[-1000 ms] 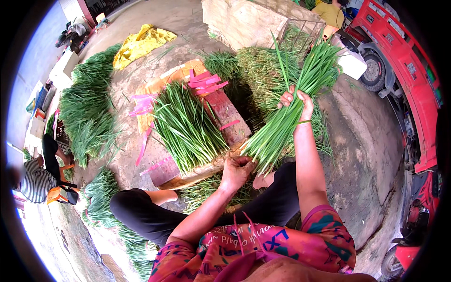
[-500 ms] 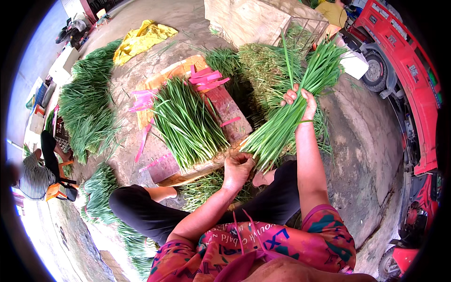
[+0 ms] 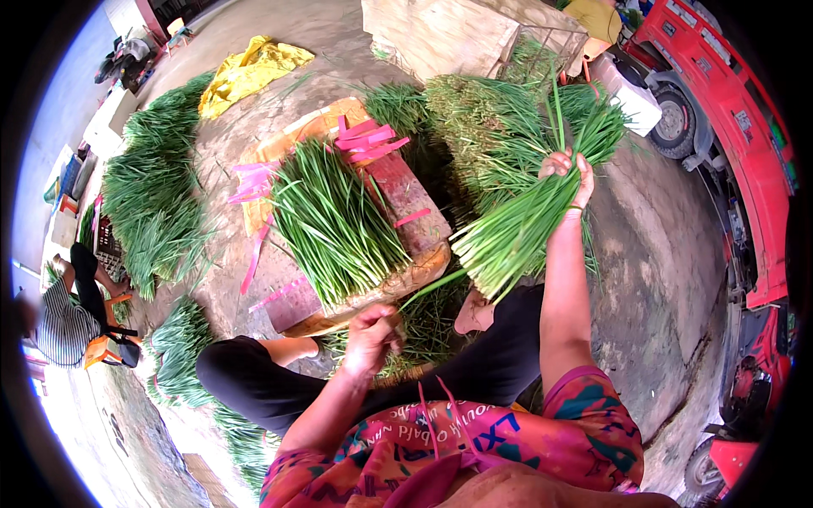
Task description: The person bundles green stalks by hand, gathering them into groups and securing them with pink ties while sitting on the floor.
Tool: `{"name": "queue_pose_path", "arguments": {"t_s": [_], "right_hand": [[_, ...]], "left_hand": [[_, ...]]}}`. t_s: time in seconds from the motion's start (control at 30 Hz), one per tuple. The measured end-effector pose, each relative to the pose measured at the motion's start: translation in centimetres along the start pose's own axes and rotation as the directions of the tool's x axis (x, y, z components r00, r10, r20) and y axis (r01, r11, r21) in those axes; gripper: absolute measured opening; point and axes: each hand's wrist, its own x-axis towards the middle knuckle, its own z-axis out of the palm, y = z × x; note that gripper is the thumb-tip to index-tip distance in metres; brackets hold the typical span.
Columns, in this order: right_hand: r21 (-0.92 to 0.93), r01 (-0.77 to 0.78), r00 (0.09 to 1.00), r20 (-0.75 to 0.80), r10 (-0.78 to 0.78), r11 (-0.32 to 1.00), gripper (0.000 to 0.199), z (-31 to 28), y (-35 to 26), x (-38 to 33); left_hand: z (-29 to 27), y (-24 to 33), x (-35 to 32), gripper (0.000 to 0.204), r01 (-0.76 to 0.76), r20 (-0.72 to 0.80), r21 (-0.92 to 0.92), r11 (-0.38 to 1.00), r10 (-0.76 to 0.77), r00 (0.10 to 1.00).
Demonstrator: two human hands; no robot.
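My right hand (image 3: 569, 176) is wrapped round a thick bunch of garlic chives (image 3: 517, 241), its pale cut ends pointing toward my knees and its leafy tips up and to the right. Low in front of me, my left hand (image 3: 373, 339) is closed, fingers pinched on a single chive stalk (image 3: 432, 289) that slants toward the bunch's lower ends. Between my hands and the far side, a neat heap of chives (image 3: 334, 224) lies on a low reddish board (image 3: 411, 195) with an orange-yellow cover. Pink ribbon strips (image 3: 368, 140) rest along its far edge.
Right of the board stands a large pile of untrimmed chives (image 3: 474, 127). More chives (image 3: 157, 178) lie on the left floor beside a yellow sack (image 3: 250, 72). A red truck (image 3: 728, 135) stands at right; a seated person in stripes (image 3: 63, 326) is at far left.
My left hand has drawn back toward me and left, away from the bunch's lower ends, with a stalk in its fingers. My right hand and its bunch have shifted slightly right.
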Motion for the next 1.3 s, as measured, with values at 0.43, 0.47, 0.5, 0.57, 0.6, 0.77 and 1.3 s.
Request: {"name": "queue_pose_path", "arguments": {"t_s": [0.43,0.47,0.5,0.57,0.6,0.77,1.3], "right_hand": [[-0.340,-0.277,0.961,-0.111,0.254,0.899,0.028,0.6,6.8,0.6],[-0.349,-0.352,0.936,-0.161,0.314,0.868,0.032,0.9,8.2,0.7],[-0.338,-0.408,0.912,-0.180,0.367,0.848,0.032,1.0,9.4,0.7],[-0.308,-0.529,0.848,-0.166,0.503,0.791,0.032,1.6,12.9,1.2],[-0.291,-0.579,0.813,-0.140,0.565,0.762,0.033,1.8,14.4,1.5],[-0.302,-0.716,0.677,-0.082,0.731,0.629,0.048,1.6,18.7,4.3],[-0.661,-0.750,0.587,-0.686,0.430,-0.030,0.078,-4.4,15.2,-2.7]], "left_hand": [[-4.0,3.3,-2.3,0.095,-0.089,0.187,0.871,0.484,-0.158,0.969],[-2.3,3.4,-0.8,0.105,-0.112,0.234,0.706,0.699,-0.082,0.969],[0.3,4.0,0.3,0.110,-0.096,0.244,0.559,0.824,-0.052,0.968],[0.5,2.8,3.6,0.114,-0.149,0.309,0.488,0.860,-0.011,0.951],[1.5,2.4,4.5,0.114,-0.139,0.329,0.339,0.930,0.021,0.944],[-0.2,0.4,5.1,0.076,0.129,0.320,-0.001,0.992,-0.122,0.940],[-1.6,-4.6,7.4,0.042,0.259,0.162,-0.444,0.858,-0.207,0.965]]}}
